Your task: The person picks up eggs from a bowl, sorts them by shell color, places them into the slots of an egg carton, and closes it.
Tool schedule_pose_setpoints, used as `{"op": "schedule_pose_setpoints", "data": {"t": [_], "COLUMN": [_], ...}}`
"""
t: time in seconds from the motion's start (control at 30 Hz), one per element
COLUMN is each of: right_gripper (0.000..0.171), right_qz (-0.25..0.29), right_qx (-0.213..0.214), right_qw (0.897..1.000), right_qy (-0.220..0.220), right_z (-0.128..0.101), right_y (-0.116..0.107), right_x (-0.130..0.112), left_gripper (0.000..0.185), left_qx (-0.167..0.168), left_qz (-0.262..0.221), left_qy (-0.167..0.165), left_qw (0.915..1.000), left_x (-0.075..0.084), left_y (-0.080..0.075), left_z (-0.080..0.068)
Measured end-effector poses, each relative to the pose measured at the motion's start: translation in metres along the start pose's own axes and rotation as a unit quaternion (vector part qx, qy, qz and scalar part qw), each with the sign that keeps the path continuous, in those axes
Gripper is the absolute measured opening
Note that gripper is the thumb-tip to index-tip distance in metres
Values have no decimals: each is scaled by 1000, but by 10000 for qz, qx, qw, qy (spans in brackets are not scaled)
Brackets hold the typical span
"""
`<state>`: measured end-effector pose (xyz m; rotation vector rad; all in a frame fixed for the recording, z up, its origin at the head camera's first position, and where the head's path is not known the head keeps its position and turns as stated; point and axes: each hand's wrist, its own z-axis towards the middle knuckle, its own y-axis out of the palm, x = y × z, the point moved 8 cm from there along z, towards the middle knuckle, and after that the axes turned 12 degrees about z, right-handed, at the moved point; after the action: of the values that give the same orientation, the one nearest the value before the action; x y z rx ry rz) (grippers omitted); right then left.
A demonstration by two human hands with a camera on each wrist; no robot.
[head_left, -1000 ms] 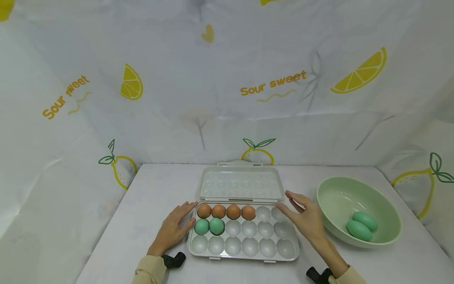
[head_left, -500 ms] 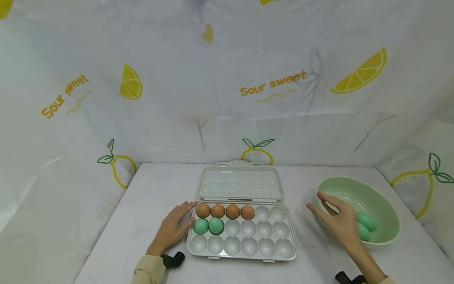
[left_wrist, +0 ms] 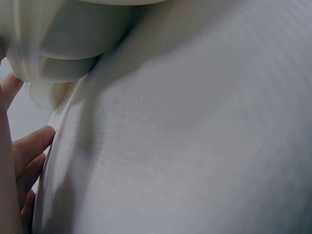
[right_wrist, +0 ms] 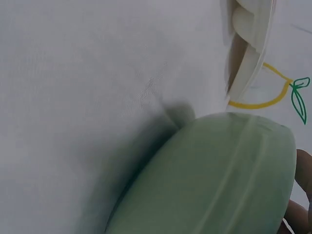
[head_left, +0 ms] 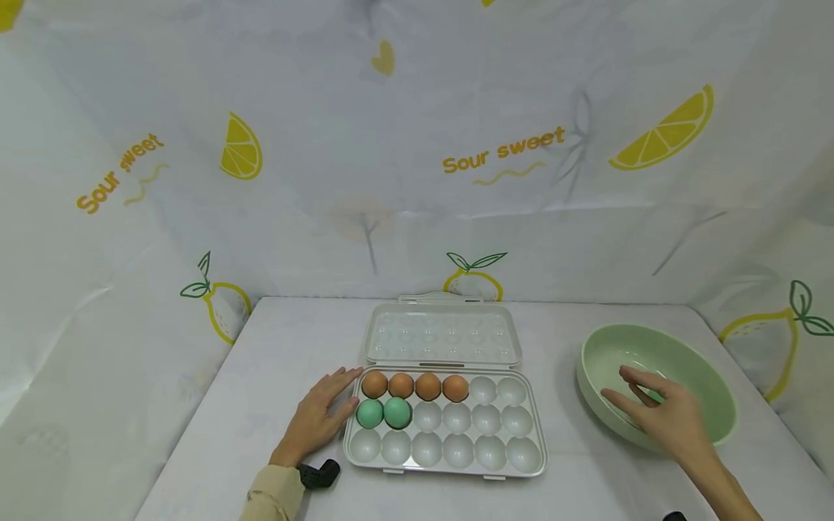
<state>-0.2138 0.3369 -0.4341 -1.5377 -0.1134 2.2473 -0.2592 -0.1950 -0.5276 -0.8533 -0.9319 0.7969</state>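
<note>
Retrieval from the green bowl (head_left: 606,349) appears to be the step in hand. Right hand (head_left: 667,416) is over the bowl, thumb and fingers apart, with nothing visible between them. Bowl contents beneath this hand are hidden; presence of an item cannot be confirmed. Next move would call for lowering the fingertips past the rim, then closing them on one item.

Left hand (head_left: 316,418) lies at the left edge of the carton (head_left: 443,468), fingers extended and gripping nothing. Carton holds four brown eggs (head_left: 428,386) in the back row and two green eggs (head_left: 397,412) at the left of the middle row. Lid (head_left: 443,333) is folded back and does not obstruct the cups.

Main obstructions: the raised bowl rim and the hand itself, which blocks the view inside.
</note>
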Motion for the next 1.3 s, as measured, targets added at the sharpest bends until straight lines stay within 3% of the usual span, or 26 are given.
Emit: {"op": "schedule_pose_setpoints", "data": {"t": [0.1,0.2,0.33,0.43,0.6,0.97,1.17,1.3], "right_gripper": [38,42,50,51,50,64,73,74], "right_qz": [-275,-557,-1406,-1952,-2402,-2999,-3170,-3238], "right_qx": [-225,-523,-983,-1230,-1378,-1965,-1938,-1959], "right_qw": [9993,9969,9835,9713,9594,9297,9239,9191], "right_qy": [-93,165,577,578,539,838,915,1098], "right_z": [0,0,-1,-1,3,7,8,7], "right_y": [-7,-13,-22,-25,-28,-25,-30,-31], "right_x": [0,5,15,20,26,36,40,42], "left_gripper": [51,51,51,50,50,51,51,51], "left_qx": [-64,-49,-31,-20,13,22,184,118], "left_qz": [-20,-20,0,-20,-9,21,92,45], "left_qy": [-28,-16,-24,-36,-18,-94,28,18], "left_qw": [10000,10000,10000,10000,10000,10000,9998,9999], "left_x": [0,-1,-1,-1,0,-1,1,1], "left_y": [0,-1,-1,-2,-1,1,-2,-2], "left_z": [1,0,0,0,-1,-3,-2,-1]}}
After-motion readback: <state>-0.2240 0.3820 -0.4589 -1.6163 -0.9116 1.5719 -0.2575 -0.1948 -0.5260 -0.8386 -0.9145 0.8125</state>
